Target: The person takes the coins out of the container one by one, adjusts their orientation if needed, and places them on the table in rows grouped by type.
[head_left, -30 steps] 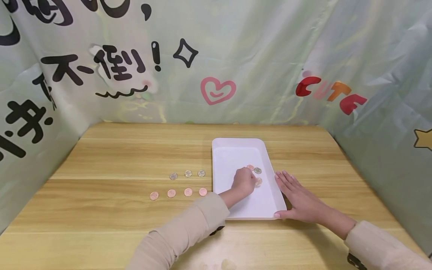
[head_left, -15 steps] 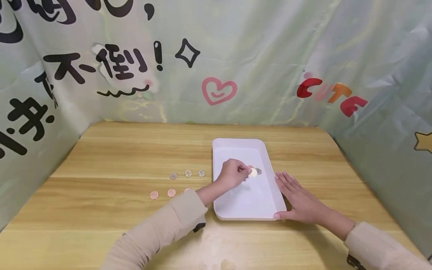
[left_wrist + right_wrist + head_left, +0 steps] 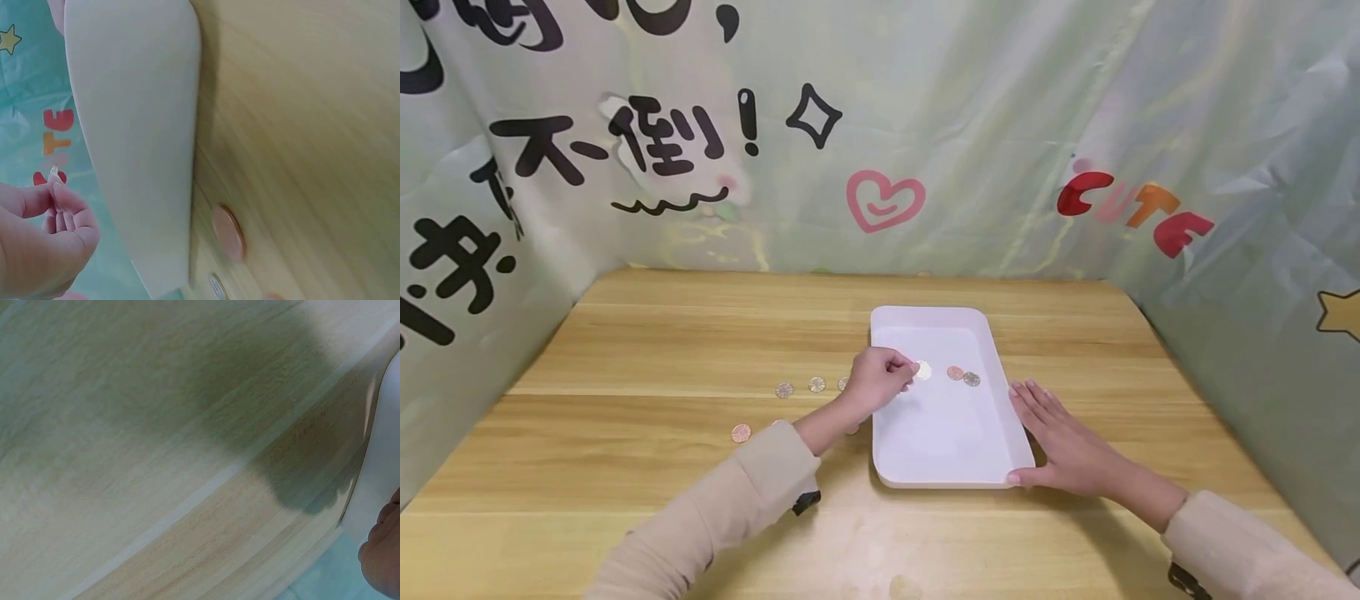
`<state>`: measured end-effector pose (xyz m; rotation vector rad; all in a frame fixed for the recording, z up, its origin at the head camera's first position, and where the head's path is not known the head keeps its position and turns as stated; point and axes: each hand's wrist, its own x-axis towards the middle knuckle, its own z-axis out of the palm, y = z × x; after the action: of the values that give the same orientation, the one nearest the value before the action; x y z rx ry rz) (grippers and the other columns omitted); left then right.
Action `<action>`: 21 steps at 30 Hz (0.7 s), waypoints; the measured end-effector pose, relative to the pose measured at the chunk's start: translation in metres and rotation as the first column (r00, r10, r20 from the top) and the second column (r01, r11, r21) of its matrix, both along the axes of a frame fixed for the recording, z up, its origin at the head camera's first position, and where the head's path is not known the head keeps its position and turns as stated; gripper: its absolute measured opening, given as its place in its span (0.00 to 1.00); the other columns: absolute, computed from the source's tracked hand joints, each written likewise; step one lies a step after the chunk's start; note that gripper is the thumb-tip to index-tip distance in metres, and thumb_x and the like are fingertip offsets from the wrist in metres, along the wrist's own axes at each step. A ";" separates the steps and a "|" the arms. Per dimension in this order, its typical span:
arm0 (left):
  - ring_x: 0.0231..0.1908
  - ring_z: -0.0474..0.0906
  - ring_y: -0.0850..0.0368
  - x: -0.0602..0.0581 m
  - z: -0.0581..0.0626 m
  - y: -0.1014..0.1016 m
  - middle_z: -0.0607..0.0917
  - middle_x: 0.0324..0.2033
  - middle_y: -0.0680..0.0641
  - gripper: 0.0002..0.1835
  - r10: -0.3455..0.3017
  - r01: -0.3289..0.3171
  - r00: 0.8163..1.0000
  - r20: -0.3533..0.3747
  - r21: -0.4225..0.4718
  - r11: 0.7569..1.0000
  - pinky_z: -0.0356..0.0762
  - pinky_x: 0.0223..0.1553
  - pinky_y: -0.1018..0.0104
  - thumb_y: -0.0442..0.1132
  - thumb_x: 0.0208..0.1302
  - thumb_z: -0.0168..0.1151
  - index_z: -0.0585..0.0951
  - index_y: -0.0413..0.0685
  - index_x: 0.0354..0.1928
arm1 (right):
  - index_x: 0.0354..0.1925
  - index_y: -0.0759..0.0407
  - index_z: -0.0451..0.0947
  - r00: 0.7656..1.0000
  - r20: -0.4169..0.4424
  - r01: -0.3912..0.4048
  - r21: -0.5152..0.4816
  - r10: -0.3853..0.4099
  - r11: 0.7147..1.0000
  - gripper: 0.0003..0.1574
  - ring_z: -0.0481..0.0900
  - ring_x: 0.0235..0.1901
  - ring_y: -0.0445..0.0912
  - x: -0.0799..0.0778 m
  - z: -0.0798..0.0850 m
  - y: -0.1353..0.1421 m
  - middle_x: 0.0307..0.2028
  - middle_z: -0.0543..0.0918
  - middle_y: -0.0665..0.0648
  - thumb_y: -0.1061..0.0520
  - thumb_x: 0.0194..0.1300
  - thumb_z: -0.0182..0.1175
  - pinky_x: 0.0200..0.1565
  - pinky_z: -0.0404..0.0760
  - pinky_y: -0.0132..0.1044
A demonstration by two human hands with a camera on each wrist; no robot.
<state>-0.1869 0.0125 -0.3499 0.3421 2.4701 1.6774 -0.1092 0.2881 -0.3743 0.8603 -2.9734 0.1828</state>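
Note:
My left hand (image 3: 877, 379) pinches a pale, shiny coin (image 3: 924, 370) between thumb and fingertips, above the left part of a white tray (image 3: 951, 458). The left wrist view shows this coin (image 3: 54, 170) nearly edge-on at the fingertips. Inside the tray, a copper coin (image 3: 955, 373) and a silver coin (image 3: 972, 379) lie side by side. My right hand (image 3: 1071, 450) rests against the tray's right side with fingers extended, the thumb at its near corner. In the right wrist view, part of that hand (image 3: 384, 553) shows beside the tray wall.
Left of the tray, silver coins (image 3: 817, 384) lie in a row on the wooden table (image 3: 625, 483). A nearer row has copper coins (image 3: 741, 433), partly hidden by my left forearm. A printed curtain (image 3: 985, 167) stands around the table's back and sides.
My left hand has picked up the coin from the tray's right part and carried it left, towards the tray's left side. The right hand has stayed in place.

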 end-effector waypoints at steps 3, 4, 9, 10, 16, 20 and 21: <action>0.24 0.80 0.54 -0.002 -0.001 -0.009 0.85 0.26 0.35 0.09 0.026 -0.026 1.000 -0.005 -0.002 1.000 0.74 0.24 0.75 0.34 0.61 0.59 0.83 0.34 0.31 | 0.67 0.74 0.49 1.000 0.008 0.006 -0.004 -0.006 1.000 0.67 0.47 0.70 0.62 0.000 0.000 -0.001 0.68 0.54 0.74 0.27 0.51 0.58 0.63 0.21 0.18; 0.24 0.80 0.53 -0.002 -0.001 -0.012 0.84 0.27 0.35 0.09 0.036 -0.036 0.999 -0.002 -0.002 0.999 0.75 0.25 0.75 0.35 0.61 0.59 0.83 0.34 0.31 | 0.67 0.74 0.49 1.000 0.010 0.008 -0.006 -0.008 1.000 0.67 0.47 0.70 0.62 0.000 0.001 -0.001 0.68 0.54 0.74 0.27 0.51 0.58 0.63 0.21 0.18; 0.25 0.80 0.51 -0.003 -0.003 -0.029 0.84 0.27 0.35 0.09 0.087 -0.087 0.996 0.006 -0.015 0.996 0.74 0.25 0.75 0.35 0.61 0.60 0.82 0.35 0.29 | 0.68 0.73 0.48 1.000 0.019 0.013 -0.009 -0.013 1.000 0.67 0.46 0.70 0.61 0.001 0.001 -0.001 0.68 0.54 0.73 0.27 0.51 0.58 0.62 0.21 0.18; 0.23 0.79 0.53 -0.003 -0.004 -0.032 0.84 0.26 0.36 0.09 0.096 -0.096 0.995 0.012 -0.017 0.995 0.73 0.24 0.75 0.35 0.61 0.60 0.82 0.35 0.29 | 0.68 0.73 0.48 1.000 0.020 0.014 -0.009 -0.014 1.000 0.67 0.46 0.70 0.61 0.001 0.001 -0.001 0.68 0.54 0.73 0.27 0.51 0.58 0.62 0.21 0.18; 0.19 0.70 0.62 -0.002 -0.008 -0.048 0.82 0.23 0.37 0.08 0.123 -0.122 0.992 0.000 -0.050 0.991 0.67 0.22 0.76 0.34 0.60 0.60 0.81 0.35 0.27 | 0.68 0.73 0.48 1.000 0.016 0.012 -0.009 -0.012 1.000 0.67 0.46 0.70 0.61 0.000 0.001 0.000 0.68 0.54 0.73 0.28 0.51 0.58 0.63 0.20 0.18; 0.20 0.72 0.60 -0.002 -0.010 -0.058 0.83 0.24 0.37 0.08 0.139 -0.139 0.990 -0.002 -0.058 0.989 0.67 0.22 0.76 0.34 0.60 0.60 0.82 0.34 0.29 | 0.68 0.73 0.48 1.000 0.015 0.009 -0.009 -0.008 1.000 0.67 0.46 0.70 0.61 0.000 0.001 0.000 0.68 0.54 0.73 0.28 0.51 0.58 0.63 0.20 0.18; 0.20 0.73 0.59 -0.002 -0.010 -0.060 0.83 0.23 0.37 0.08 0.145 -0.145 0.989 -0.004 -0.062 0.987 0.67 0.22 0.76 0.34 0.60 0.60 0.82 0.34 0.29 | 0.68 0.73 0.48 1.000 0.015 0.008 -0.009 -0.008 1.000 0.67 0.46 0.70 0.61 0.000 0.001 0.000 0.68 0.54 0.73 0.28 0.51 0.58 0.63 0.20 0.19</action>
<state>-0.1890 -0.0477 -0.3597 0.1581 2.5975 1.6467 -0.1091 0.2876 -0.3737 0.8494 -2.9872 0.2040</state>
